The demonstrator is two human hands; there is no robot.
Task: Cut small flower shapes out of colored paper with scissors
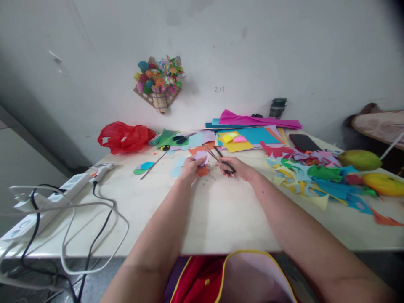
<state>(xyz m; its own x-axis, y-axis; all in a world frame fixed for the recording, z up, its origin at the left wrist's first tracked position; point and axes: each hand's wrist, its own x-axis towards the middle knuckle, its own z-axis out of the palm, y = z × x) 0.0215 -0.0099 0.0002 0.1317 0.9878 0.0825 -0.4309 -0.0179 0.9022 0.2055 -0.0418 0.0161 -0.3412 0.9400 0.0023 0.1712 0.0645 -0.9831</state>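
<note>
Over the middle of the table, my left hand [190, 169] pinches a small lilac paper flower [201, 158] with a scalloped edge. Just to its right, my right hand [237, 167] grips a pair of dark-handled scissors [227, 167]. Their blades are spread apart and point up and left, close to the flower. Below and behind the left hand lie pale blue paper pieces [176, 167] and orange paper pieces [203, 171], partly covered by the fingers.
Power strips [74, 181] with tangled cables lie at left, near a red plastic bag [126, 137]. Coloured paper sheets [252, 135] and another pair of scissors [182, 138] lie at the back. Paper scraps [293, 176], a phone [304, 142] and mango-like fruits [360, 160] are at right.
</note>
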